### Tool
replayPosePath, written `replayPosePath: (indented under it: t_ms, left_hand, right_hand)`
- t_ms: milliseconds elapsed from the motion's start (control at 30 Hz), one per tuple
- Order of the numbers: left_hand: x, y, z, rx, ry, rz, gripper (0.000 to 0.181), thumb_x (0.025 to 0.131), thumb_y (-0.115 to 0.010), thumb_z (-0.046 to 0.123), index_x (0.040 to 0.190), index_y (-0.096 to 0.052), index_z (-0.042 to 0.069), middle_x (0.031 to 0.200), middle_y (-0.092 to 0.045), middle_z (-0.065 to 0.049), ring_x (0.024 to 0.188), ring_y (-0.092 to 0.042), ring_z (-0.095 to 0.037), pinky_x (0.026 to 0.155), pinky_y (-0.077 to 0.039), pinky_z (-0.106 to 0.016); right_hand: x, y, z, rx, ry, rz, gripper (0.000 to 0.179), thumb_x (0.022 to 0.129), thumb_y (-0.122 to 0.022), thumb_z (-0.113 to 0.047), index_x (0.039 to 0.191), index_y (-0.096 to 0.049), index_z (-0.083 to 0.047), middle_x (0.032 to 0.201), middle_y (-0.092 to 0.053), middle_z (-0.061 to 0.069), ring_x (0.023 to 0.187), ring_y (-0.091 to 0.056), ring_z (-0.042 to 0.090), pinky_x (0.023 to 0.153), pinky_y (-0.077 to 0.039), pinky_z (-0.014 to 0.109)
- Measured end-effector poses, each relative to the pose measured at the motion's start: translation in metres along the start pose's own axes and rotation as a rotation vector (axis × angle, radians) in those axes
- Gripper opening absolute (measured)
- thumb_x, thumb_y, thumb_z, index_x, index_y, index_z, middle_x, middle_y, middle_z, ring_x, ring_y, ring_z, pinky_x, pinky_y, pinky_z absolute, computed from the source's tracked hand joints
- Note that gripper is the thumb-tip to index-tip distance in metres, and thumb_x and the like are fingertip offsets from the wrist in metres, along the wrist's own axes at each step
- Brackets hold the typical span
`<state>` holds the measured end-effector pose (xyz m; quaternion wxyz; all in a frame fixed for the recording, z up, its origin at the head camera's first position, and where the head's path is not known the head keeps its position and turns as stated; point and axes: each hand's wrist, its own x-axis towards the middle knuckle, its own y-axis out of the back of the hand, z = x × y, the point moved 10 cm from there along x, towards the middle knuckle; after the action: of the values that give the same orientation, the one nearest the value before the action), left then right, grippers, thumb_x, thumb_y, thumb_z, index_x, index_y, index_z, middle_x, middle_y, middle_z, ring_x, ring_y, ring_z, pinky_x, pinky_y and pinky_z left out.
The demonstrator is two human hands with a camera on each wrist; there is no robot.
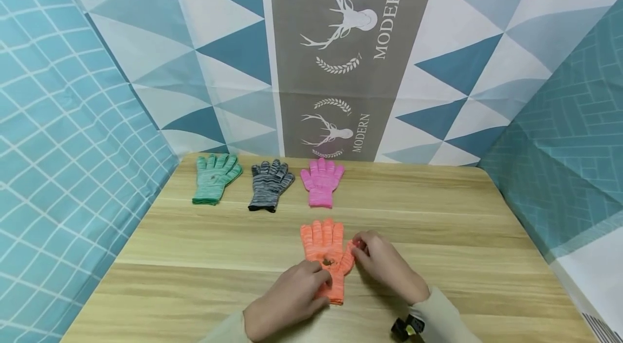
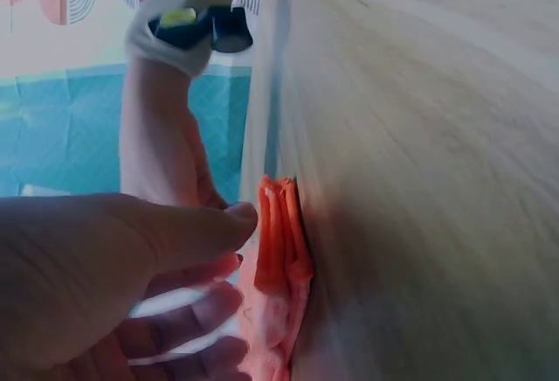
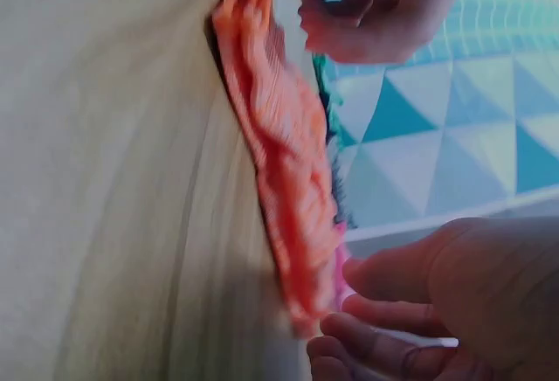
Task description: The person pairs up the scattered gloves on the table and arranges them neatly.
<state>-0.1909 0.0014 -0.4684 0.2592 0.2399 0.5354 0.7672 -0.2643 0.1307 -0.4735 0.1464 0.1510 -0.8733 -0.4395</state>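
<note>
An orange knit glove (image 1: 322,245) lies flat on the wooden table, its fingers pointing away and a small dark brownish patch on its palm. My left hand (image 1: 292,294) hovers over the cuff side with bent, relaxed fingers. In the left wrist view its thumb and fingers stay spread beside the folded orange cuff (image 2: 284,232). At the glove's thumb is my right hand (image 1: 386,267), fingers loosely bent near the tip. The right wrist view shows a gap between the right thumb (image 3: 393,272) and fingers, with no fabric visibly pinched.
Along the table's back edge lie a green glove (image 1: 214,178), a black-and-grey glove (image 1: 270,186) and a pink glove (image 1: 322,183). Behind them hangs a patterned cloth (image 1: 233,61). A small black device (image 1: 408,328) is strapped on the right wrist.
</note>
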Motion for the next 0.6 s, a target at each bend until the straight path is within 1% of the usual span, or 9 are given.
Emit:
replayPosePath:
  t_ms: [33,100,167,267,367,467,600]
  left_hand:
    - [0.002,0.000,0.004,0.006,-0.033,0.005,0.014,0.089,-0.079,0.028,0.098,-0.072,0.021,0.090,-0.061,0.012,0.082,-0.055,-0.002,0.071,-0.049,-0.020]
    - [0.004,-0.004,0.011,0.028,-0.089,0.003,0.012,0.089,-0.080,0.025,0.098,-0.072,0.022,0.090,-0.062,0.012,0.080,-0.055,-0.001,0.070,-0.048,-0.018]
    - [0.005,-0.008,0.015,0.038,-0.121,-0.011,0.012,0.089,-0.080,0.024,0.097,-0.072,0.023,0.087,-0.060,0.013,0.076,-0.051,0.001,0.067,-0.045,-0.015]
    - [0.006,-0.013,0.017,0.029,-0.130,-0.050,0.009,0.091,-0.079,0.023,0.097,-0.071,0.024,0.085,-0.058,0.014,0.071,-0.047,0.004,0.062,-0.041,-0.013]
    - [0.007,-0.016,0.019,0.014,-0.133,-0.075,0.007,0.093,-0.077,0.023,0.097,-0.071,0.025,0.084,-0.057,0.015,0.069,-0.045,0.005,0.060,-0.040,-0.012]
    - [0.008,-0.016,0.020,0.015,-0.146,-0.075,0.007,0.093,-0.076,0.022,0.096,-0.072,0.026,0.083,-0.057,0.015,0.068,-0.045,0.005,0.058,-0.038,-0.012]
    - [0.009,-0.016,0.020,0.032,-0.167,-0.055,0.008,0.092,-0.077,0.021,0.096,-0.072,0.025,0.082,-0.057,0.015,0.068,-0.046,0.005,0.057,-0.037,-0.011]
  right_hand:
    - [0.003,0.000,0.005,-0.006,-0.015,0.009,0.004,0.095,-0.072,-0.008,0.097,-0.071,-0.005,0.081,-0.063,-0.004,0.069,-0.053,0.003,0.058,-0.048,0.020]
    - [0.006,-0.001,0.011,-0.014,-0.035,0.011,0.004,0.094,-0.074,-0.009,0.094,-0.071,-0.008,0.079,-0.062,-0.005,0.069,-0.052,0.003,0.058,-0.046,0.020]
    - [0.008,-0.002,0.016,-0.028,-0.049,0.011,0.007,0.094,-0.075,-0.011,0.089,-0.069,-0.012,0.079,-0.061,-0.006,0.068,-0.051,0.003,0.059,-0.046,0.020]
    - [0.007,0.001,0.020,-0.019,-0.094,0.035,0.015,0.092,-0.075,-0.010,0.080,-0.066,-0.015,0.075,-0.061,-0.007,0.064,-0.051,0.003,0.056,-0.046,0.020]
    - [0.007,0.004,0.024,-0.001,-0.134,0.038,0.017,0.090,-0.074,-0.007,0.077,-0.066,-0.014,0.072,-0.061,-0.007,0.060,-0.050,0.005,0.053,-0.044,0.020]
    - [0.011,0.001,0.024,-0.027,-0.143,-0.007,0.014,0.092,-0.074,-0.008,0.081,-0.067,-0.013,0.071,-0.060,-0.006,0.058,-0.048,0.006,0.051,-0.041,0.021]
    - [0.025,-0.003,0.019,-0.038,-0.117,-0.071,0.010,0.098,-0.068,-0.011,0.088,-0.070,-0.011,0.074,-0.061,-0.005,0.058,-0.049,0.008,0.051,-0.042,0.023]
